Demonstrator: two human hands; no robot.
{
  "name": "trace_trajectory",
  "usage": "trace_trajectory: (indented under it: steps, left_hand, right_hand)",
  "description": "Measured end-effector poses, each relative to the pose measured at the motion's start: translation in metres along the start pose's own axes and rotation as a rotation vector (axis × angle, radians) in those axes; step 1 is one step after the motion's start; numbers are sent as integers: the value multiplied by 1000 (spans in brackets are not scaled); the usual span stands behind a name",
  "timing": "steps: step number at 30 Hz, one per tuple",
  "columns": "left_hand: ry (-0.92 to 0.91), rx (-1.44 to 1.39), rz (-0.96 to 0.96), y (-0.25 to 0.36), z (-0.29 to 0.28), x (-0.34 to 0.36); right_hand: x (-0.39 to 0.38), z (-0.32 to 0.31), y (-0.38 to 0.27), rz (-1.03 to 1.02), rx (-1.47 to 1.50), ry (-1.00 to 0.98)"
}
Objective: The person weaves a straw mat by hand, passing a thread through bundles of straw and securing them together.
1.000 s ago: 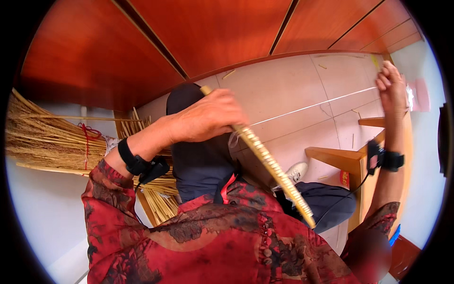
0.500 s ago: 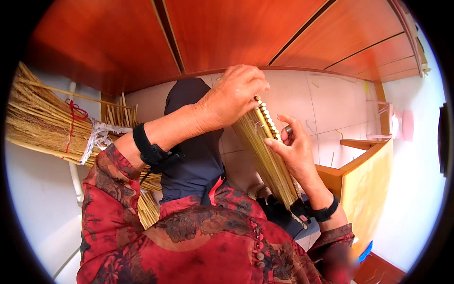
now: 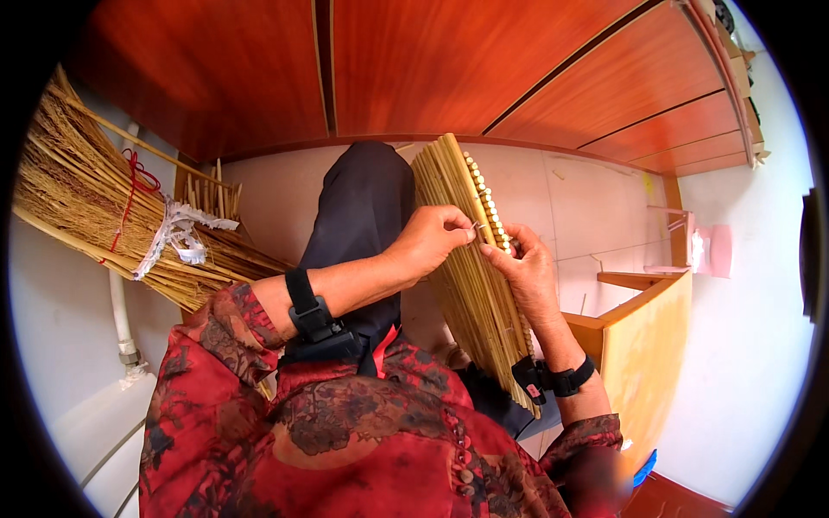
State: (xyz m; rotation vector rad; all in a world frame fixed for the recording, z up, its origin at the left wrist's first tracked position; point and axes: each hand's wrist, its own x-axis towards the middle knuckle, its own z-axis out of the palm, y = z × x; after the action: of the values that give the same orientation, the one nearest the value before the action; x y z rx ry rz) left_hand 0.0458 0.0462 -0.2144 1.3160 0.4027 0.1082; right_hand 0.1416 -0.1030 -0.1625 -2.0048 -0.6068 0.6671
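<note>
A panel of straight, straw-coloured stalks (image 3: 471, 285) laid side by side slants across my right leg's side, its pale cut ends lined up along the right edge. My right hand (image 3: 528, 268) grips that edge, thumb on the near face and fingers behind it. Close to the uppermost stalk, my left hand (image 3: 434, 237) is closed in a pinch between thumb and forefinger. A thin, pale bit shows at those fingertips, too small to make out as thread or needle.
Bundled brush-topped stalks (image 3: 95, 186), tied with red cord and a white strip, lean at the left beside a white pipe (image 3: 121, 315). Red-brown cabinet panels (image 3: 414, 69) rise in front. A wooden frame (image 3: 648, 328) stands at the right, near a pink stool (image 3: 712, 250).
My left hand has come down from the panel's far end to midway along its edge, uncovering the stalk tips. My right hand still grips the edge, and the view has shifted slightly.
</note>
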Motion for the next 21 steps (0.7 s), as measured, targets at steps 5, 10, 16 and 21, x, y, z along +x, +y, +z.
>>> trace_trajectory:
  steps: [5,10,16,21]
  left_hand:
    - [23,-348,-37,-1,-10,-7]
    - [-260,-685,-7,-2,-15,-17]
    - [-370,-815,-37,7,-33,-41]
    - [-271,-726,-222,32,-45,-79]
  right_hand:
    - [-2,2,-1,-23,-100,25]
    - [-7,5,-10,-19,-137,32]
    - [-3,3,2,-38,-83,62]
    - [-8,13,2,-158,-232,52]
